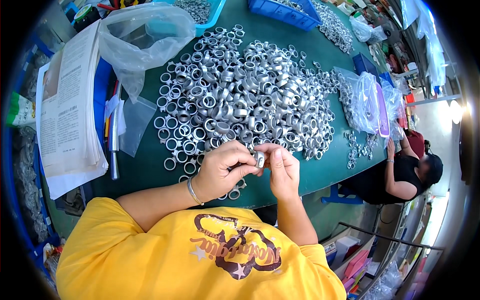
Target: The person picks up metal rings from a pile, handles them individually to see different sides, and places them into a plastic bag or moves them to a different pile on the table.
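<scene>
Piece [259,159] of silvery metal (small, & its far side is hidden by fingers) sits b/w both hands, just above the near side of a big heap of loose metal rings [265,90]. L hand [220,172] pinches it w/ thumb & bent fingers; R hand [285,175] grips it from the other side, thumb up. So neither hand is free.

Main risk, imo: a slip. Grip is fingertip-only on smooth-looking metal, so a twist or uneven push could pop it out. If it drops onto the heap, it'd prob. be v. hard to pick out, since the rings look near-identical. If it goes toward the wearer instead, it could roll off the green table [140,172], as the near edge is close.

2nd risk: stray rings [233,193] lie near that edge, under the L wrist; a forearm or the bracelet [194,192] could sweep 1 or 2 off.

3rd: mix-ups. Heap spreads wide w/ no divider visible, so checked & unchecked pcs, if there are such, could get muddled. Over on the L, the clear bag [145,40] hangs loose by the rings; a sleeve or elbow catching it could drag some along, tho both arms are well apart from it rn.
</scene>
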The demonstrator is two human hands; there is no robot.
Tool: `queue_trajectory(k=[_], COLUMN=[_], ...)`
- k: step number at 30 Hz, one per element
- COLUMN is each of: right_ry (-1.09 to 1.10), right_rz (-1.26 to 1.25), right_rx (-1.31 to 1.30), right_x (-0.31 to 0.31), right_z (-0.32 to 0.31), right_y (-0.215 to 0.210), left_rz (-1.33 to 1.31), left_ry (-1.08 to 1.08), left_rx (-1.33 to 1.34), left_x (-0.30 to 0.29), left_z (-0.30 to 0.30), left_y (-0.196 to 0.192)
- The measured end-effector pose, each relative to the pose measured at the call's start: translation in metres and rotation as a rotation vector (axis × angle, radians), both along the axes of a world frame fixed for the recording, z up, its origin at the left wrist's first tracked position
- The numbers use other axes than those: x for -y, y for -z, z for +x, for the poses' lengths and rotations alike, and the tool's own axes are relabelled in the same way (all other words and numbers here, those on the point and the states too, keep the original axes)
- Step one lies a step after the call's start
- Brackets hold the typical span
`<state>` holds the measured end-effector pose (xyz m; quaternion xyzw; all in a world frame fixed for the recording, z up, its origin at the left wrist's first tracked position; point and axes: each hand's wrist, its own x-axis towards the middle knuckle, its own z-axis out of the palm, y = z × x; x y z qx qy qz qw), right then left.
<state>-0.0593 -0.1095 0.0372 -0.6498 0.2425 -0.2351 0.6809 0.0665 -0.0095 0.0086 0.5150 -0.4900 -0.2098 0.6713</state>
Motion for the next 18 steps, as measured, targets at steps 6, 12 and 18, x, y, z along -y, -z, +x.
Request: queue_trajectory(k=[6,12,18], right_ry=[0.001,-0.056,0.084], right_rz=[-0.009,0.049,0.517], right_rx=[0.004,0.158,0.348], right_x=[-0.001,0.003,0.026], right_z=[0.000,-0.001,0.005], right_y=[-0.001,0.003,-0.006], left_rz=[-0.015,0.042,0.053], left_ry=[-0.005,-0.023,-0.146], left_rx=[0.020,-0.086,-0.330], left_x=[0.001,-0.001,-0.002], left_z=[-0.001,-0.002,-0.003], left_y=[0.000,0.001,0.001])
